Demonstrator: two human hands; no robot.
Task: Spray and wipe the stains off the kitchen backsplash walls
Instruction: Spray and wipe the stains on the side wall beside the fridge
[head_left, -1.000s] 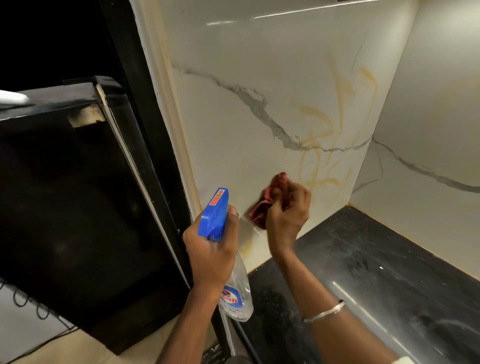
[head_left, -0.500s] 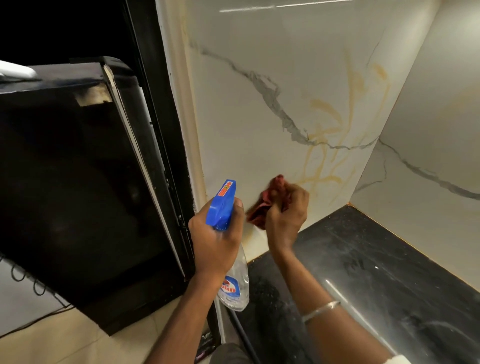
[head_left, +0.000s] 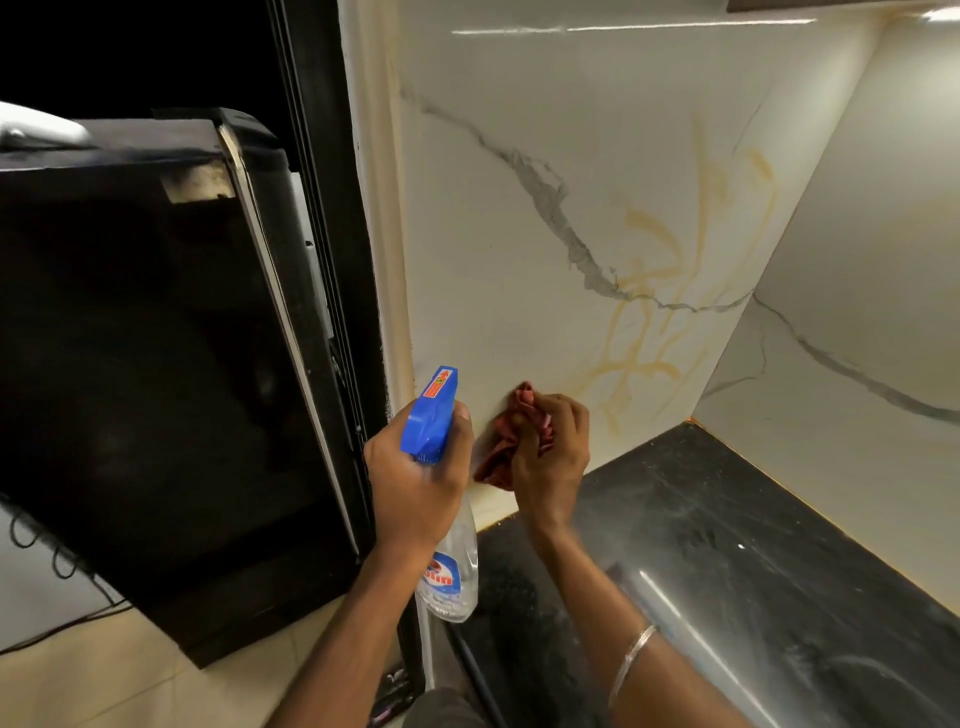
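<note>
My left hand (head_left: 415, 478) grips a clear spray bottle (head_left: 452, 566) with a blue trigger head (head_left: 431, 415), nozzle pointing up toward the wall. My right hand (head_left: 553, 452) holds a crumpled red cloth (head_left: 501, 441) pressed against the lower left part of the white marble backsplash (head_left: 519, 260). Yellow-orange stains (head_left: 644, 332) streak the wall above and to the right of the cloth, reaching up toward the corner (head_left: 758, 166).
A black stone countertop (head_left: 727, 545) runs along the base of both walls. The right wall panel (head_left: 857, 312) meets the stained wall at a corner. A black appliance (head_left: 156, 364) stands left of the wall's edge, with beige floor tiles (head_left: 130, 686) below.
The right hand and cloth have shifted slightly left and lower on the wall. The left hand with the bottle has stayed close beside it. The camera view has moved a little.
</note>
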